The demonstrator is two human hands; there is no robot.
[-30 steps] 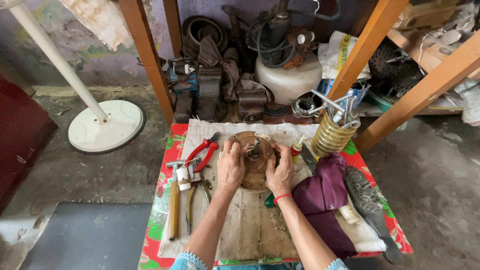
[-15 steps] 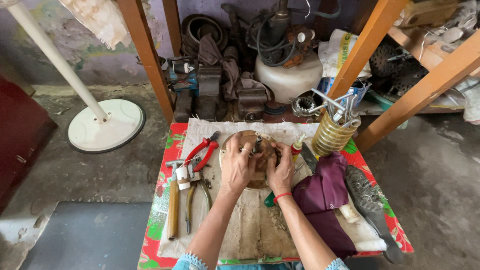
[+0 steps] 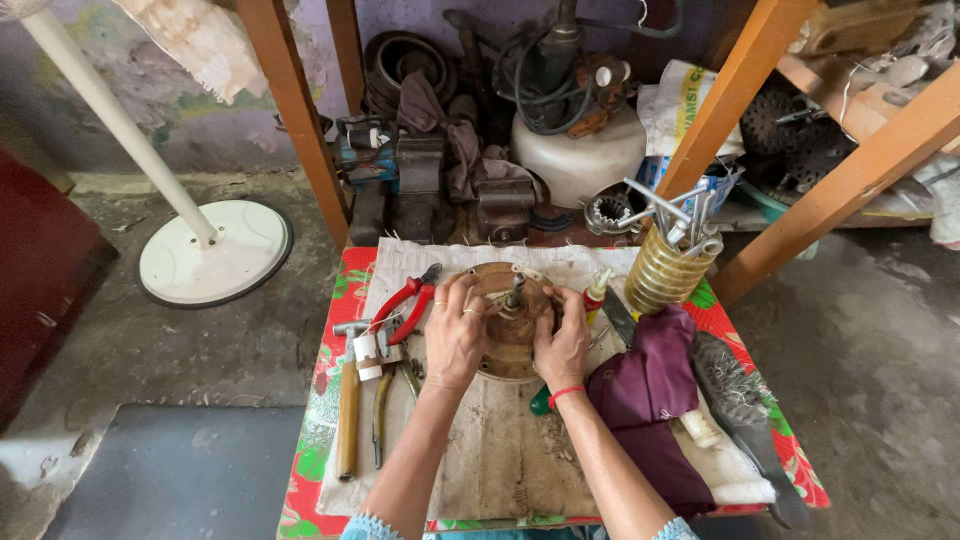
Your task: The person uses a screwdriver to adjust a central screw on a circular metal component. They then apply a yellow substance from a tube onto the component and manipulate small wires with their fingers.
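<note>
On the small bench (image 3: 330,400), covered with a stained cloth (image 3: 500,470), a round rusty-brown motor housing (image 3: 510,345) with a short shaft (image 3: 514,292) standing up from its middle sits between both hands, near the far edge. The left hand (image 3: 455,335) lies over the housing's left rim with its fingers curled onto the top, a closed grip on the rim; the right hand (image 3: 563,340) presses the right side, fingers reaching toward the shaft, likewise holding the housing rather than any tool. To the left lie red-handled pliers (image 3: 410,305), a hammer with a wooden handle (image 3: 350,400) and a second pair of pliers (image 3: 383,410); to the right stand a small glue bottle (image 3: 596,290), a yellow holder full of wrenches (image 3: 665,270), and a folded maroon cloth (image 3: 645,400). The work appears to be at the stage of steadying or turning the housing by hand; the next move likely calls for even pressure from both sides so it does not slip on the cloth.
</note>
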